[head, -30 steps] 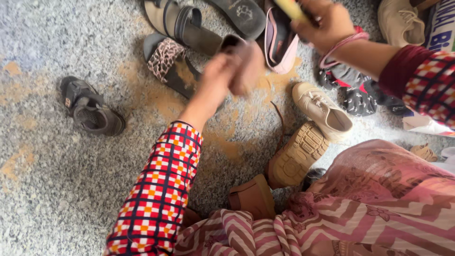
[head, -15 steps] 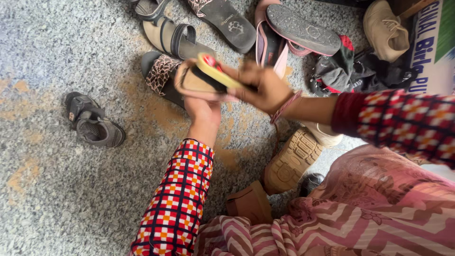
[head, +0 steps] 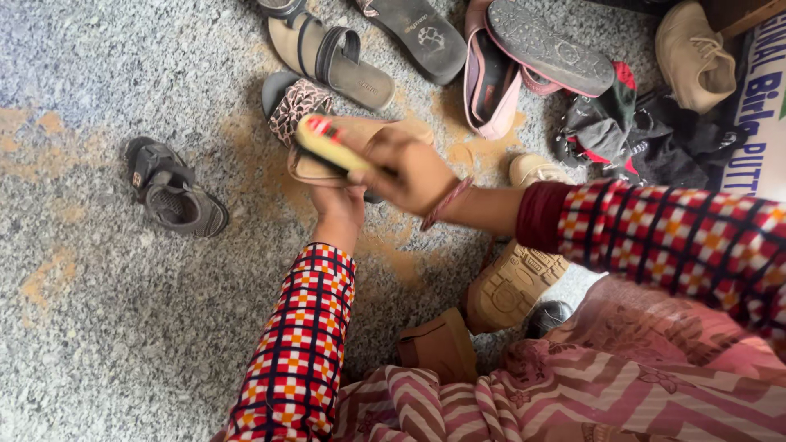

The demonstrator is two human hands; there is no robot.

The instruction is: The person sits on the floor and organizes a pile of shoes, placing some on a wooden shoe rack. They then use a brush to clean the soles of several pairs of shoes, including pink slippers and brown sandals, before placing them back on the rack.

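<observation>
A speckled grey floor (head: 106, 327) with orange-brown stains filled the left and centre of the frame, and pink patterned cloth (head: 622, 368) covered the lower right corner. Near the upper middle, the left hand (head: 340, 209) came up from below in a red checked sleeve and gripped a tan sandal (head: 360, 135) from underneath, holding it clear of the floor. The right hand (head: 409, 168) reached in from the right, closed around a yellow brush (head: 323, 141) with red marks, which lay across the top of the sandal and touched it. Along the upper edge lay a beige sandal with dark straps (head: 332, 57), a dark flip-flop (head: 422, 37) and a pink shoe (head: 491, 90) under an upturned grey sole (head: 548, 49). A tan lace-up shoe (head: 696, 53) sat in the upper right corner above a heap of dark cloth (head: 639, 135). A ridged tan sole (head: 512, 282) faced up at lower centre, and a small dark sandal (head: 172, 196) sat well apart at the left.
</observation>
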